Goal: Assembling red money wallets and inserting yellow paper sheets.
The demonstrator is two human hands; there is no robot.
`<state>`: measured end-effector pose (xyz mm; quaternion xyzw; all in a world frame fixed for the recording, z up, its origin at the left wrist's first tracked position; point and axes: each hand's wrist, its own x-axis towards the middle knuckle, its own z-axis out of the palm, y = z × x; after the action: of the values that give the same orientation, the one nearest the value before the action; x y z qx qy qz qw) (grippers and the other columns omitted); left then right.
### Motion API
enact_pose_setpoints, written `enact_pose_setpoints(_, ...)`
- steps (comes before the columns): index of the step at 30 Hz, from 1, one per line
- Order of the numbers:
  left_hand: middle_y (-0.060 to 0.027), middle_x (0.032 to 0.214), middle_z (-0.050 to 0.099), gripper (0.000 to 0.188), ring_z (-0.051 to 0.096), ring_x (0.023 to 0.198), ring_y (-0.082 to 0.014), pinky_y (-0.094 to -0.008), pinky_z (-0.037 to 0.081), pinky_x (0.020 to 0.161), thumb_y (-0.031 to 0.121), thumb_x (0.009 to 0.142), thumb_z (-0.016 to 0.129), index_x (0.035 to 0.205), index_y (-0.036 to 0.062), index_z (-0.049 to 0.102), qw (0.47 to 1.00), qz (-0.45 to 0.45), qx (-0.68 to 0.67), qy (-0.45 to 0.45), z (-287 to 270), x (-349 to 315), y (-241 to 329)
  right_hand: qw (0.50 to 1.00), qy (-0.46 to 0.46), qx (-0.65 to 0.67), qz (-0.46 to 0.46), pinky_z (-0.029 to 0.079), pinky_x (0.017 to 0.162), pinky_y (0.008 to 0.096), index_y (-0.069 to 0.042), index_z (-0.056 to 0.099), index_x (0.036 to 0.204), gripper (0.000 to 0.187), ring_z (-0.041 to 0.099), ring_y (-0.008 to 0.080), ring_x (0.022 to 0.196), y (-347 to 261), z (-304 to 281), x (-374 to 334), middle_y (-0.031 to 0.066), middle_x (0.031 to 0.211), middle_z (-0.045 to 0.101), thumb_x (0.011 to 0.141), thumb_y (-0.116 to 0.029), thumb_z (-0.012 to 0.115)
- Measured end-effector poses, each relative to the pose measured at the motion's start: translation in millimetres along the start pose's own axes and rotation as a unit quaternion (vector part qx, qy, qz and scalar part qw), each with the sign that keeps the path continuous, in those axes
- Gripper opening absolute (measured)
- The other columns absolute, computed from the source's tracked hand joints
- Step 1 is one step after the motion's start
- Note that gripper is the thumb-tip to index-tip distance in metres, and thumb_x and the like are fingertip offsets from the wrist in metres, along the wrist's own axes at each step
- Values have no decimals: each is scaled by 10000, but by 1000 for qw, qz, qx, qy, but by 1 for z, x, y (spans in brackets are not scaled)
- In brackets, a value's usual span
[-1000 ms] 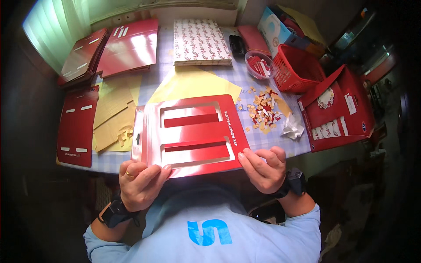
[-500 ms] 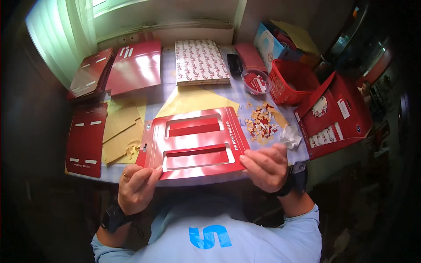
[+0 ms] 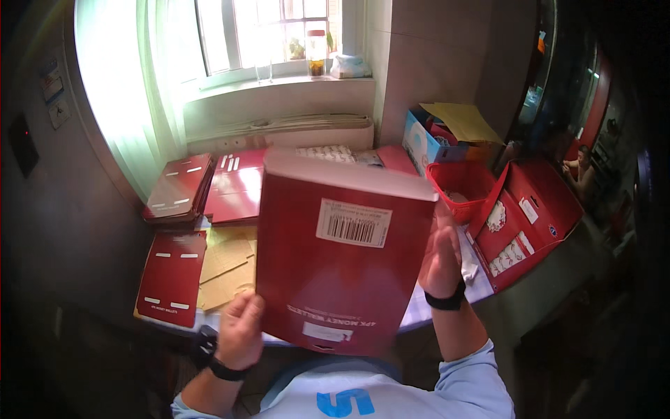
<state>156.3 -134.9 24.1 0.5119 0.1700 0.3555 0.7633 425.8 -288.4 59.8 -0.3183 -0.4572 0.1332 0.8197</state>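
A red cardboard pack (image 3: 335,269) stands raised in front of me above the table. Its back, with a white barcode label, faces me, and it is slightly blurred. My left hand (image 3: 241,328) is closed on the pack's lower left edge, thumb and fingers pinching it. Against the right edge lies my right hand (image 3: 441,255), its fingers stretched out and blurred. Left of the pack, a flat red card (image 3: 171,279) with white slots rests beside tan cardboard pieces (image 3: 227,269). The pack's front is turned away and hidden.
At the back left are a stack of red cards (image 3: 180,185) and larger red sheets (image 3: 237,185). A patterned stack (image 3: 324,152) shows behind the pack. To the right stand a red basket (image 3: 457,199), a blue box (image 3: 426,143) and a red carton (image 3: 523,223). Another person (image 3: 581,170) is farther right.
The pack has been lifted from low over the table and turned over, so its back replaces the windowed front. My right hand has flattened along its edge. The view has tilted up toward the window.
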Motion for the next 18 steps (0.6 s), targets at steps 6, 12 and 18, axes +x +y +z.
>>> enact_pose_setpoints(6,-25,940,639,246,605,841,-98,-233,498,738,94,983,562,1206,-5,593,975,-212,-64,0,-24,-38,-57,991,38,-102,83,418,999,295,-33,262,1498,612,566,136,1136,14,-7,-38,123,1255,609,965,-25,562)
enact_pose_setpoints(12,-152,1216,559,597,640,1015,-196,-316,540,867,-39,956,527,1482,67,265,998,-27,31,-49,-18,2,-36,982,40,-106,152,450,991,328,-66,238,1482,622,583,176,1143,36,-16,-76,159,1240,613,954,-9,562)
enact_pose_setpoints(18,-126,1206,593,499,650,963,-137,-256,549,796,-81,929,547,1382,56,389,983,122,127,-51,-17,24,-40,981,24,-138,137,508,873,310,-87,290,1386,554,620,184,1026,37,-12,-88,161,1168,620,936,-7,602)
